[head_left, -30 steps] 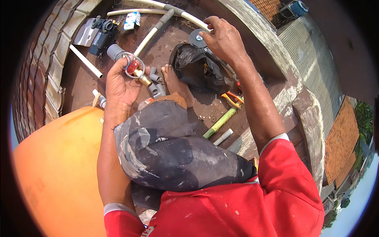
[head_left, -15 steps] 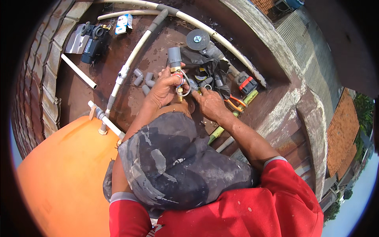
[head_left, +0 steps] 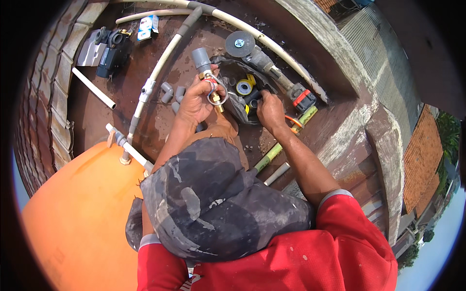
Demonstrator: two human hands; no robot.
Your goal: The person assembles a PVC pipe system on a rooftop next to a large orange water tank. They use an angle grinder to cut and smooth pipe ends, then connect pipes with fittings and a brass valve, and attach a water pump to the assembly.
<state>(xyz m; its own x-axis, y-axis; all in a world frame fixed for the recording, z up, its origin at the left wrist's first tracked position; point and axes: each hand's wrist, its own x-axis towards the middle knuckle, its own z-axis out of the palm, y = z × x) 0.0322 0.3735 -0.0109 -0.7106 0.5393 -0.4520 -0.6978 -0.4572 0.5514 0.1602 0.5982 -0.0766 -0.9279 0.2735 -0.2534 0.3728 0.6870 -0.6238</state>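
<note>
My left hand (head_left: 196, 102) is closed around a brass valve (head_left: 215, 98) with a red part and a pale ring-shaped loop. A grey pipe socket (head_left: 201, 59) sits on the valve's upper end, tilted to the left. To the right, my right hand (head_left: 271, 112) has its fingers closed at the edge of a black plastic bag (head_left: 232, 107). The bag gapes, showing a roll of tape (head_left: 243, 87) with a yellow rim and dark fittings (head_left: 253, 96) inside. My right fingertips are partly hidden against the bag.
An angle grinder (head_left: 264, 65) with a red-marked battery lies beyond the bag. Grey elbow fittings (head_left: 167, 92) lie left of my left hand. White pipes (head_left: 154, 72) cross the brown surface. A dark pump-like unit (head_left: 112, 54) stands far left; an orange tank (head_left: 82, 208) bulges nearby.
My right hand has moved right and slightly up, and the black bag has been spread open, baring its contents and the grinder's body. My left hand has shifted slightly left with the valve, now more tilted.
</note>
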